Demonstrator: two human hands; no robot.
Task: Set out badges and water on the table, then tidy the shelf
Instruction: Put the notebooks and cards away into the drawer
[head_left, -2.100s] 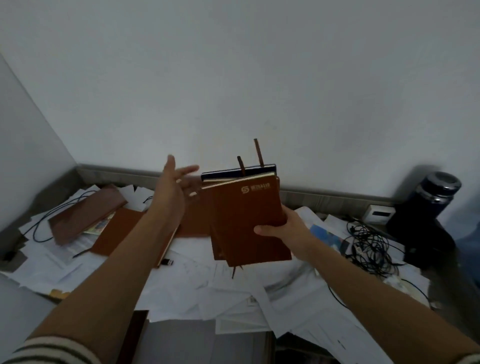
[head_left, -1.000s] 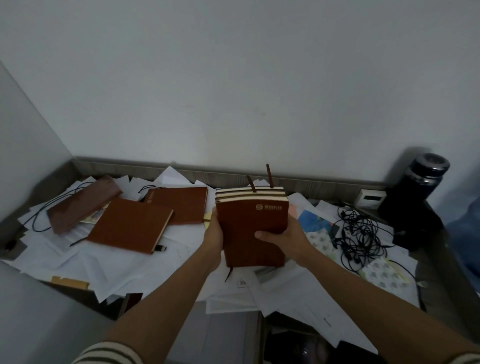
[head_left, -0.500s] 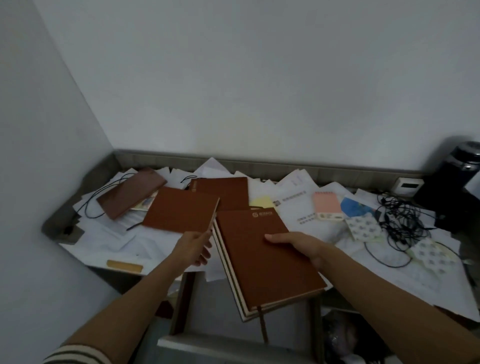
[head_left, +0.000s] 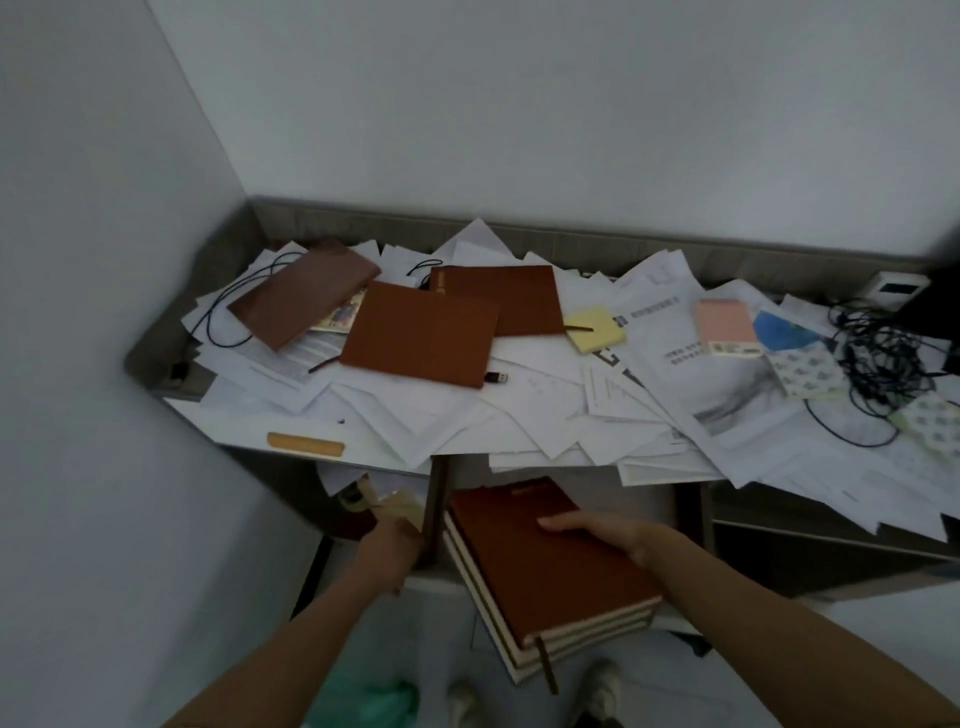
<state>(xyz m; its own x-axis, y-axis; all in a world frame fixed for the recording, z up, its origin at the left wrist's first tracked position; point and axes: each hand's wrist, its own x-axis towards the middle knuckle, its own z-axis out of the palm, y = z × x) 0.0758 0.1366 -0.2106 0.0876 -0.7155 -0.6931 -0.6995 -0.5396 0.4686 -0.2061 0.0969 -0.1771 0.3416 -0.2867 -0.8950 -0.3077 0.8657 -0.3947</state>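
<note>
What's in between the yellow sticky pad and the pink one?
White printed paper sheets lie between the yellow sticky pad and the pink pad, seen in the head view.
</note>
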